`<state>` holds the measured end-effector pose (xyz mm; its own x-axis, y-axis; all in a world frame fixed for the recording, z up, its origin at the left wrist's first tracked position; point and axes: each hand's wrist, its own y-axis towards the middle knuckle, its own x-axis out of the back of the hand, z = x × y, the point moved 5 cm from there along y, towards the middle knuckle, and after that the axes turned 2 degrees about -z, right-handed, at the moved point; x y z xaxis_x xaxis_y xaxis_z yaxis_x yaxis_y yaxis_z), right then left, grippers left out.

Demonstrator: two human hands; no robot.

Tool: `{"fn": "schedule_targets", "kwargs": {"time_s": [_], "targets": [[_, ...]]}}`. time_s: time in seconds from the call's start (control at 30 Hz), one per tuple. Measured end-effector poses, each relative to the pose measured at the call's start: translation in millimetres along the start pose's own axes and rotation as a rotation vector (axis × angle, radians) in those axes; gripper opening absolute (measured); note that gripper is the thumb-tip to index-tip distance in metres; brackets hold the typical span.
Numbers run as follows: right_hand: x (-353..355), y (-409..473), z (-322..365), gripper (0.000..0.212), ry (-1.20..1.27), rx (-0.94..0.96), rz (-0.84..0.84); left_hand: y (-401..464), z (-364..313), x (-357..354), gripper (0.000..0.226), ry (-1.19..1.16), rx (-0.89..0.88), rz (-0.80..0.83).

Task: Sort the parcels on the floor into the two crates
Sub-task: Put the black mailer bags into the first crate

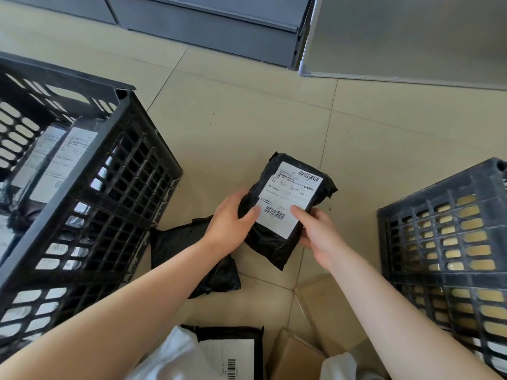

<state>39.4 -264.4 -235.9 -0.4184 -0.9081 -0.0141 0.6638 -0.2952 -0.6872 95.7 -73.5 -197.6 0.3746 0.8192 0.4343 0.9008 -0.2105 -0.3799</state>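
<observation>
Forearms fill the near view. Black crate left of the grip, already holding labelled bags. Left hand and right hand each grip a lower edge of the black poly parcel, held above the floor, label up. Looks light, soft, slick; pinch the edges, not the middle. Grey crate lies right.

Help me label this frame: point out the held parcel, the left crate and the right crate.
held parcel (288, 200), head view, on its white shipping label.
left crate (90, 185), head view, on its near top rim.
right crate (439, 187), head view, on its top rim.
</observation>
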Motion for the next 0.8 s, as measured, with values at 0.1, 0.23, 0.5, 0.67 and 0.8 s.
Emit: {"fn": "schedule_targets", "kwargs": {"time_s": [0.1,0.23,0.5,0.67,0.8], "targets": [[-10,-9,16,0.027,-0.022,0.038,0.048,-7,-8,-1,0.063,-0.008,0.031,0.048],[-24,-24,43,0.021,0.029,0.046,0.127,-14,-3,10,0.068,-0.187,0.181,0.036],[-56,-57,78,0.016,0.012,0.088,0.170,-27,-9,44,0.043,-0.739,0.309,0.007],[-90,-72,99,0.031,-0.163,0.159,0.229,-45,-27,96,0.044,-0.636,0.162,-0.222],[-118,-88,115,0.039,-0.267,0.225,0.291,-62,-28,137,0.035,-0.659,0.098,-0.309]]}}
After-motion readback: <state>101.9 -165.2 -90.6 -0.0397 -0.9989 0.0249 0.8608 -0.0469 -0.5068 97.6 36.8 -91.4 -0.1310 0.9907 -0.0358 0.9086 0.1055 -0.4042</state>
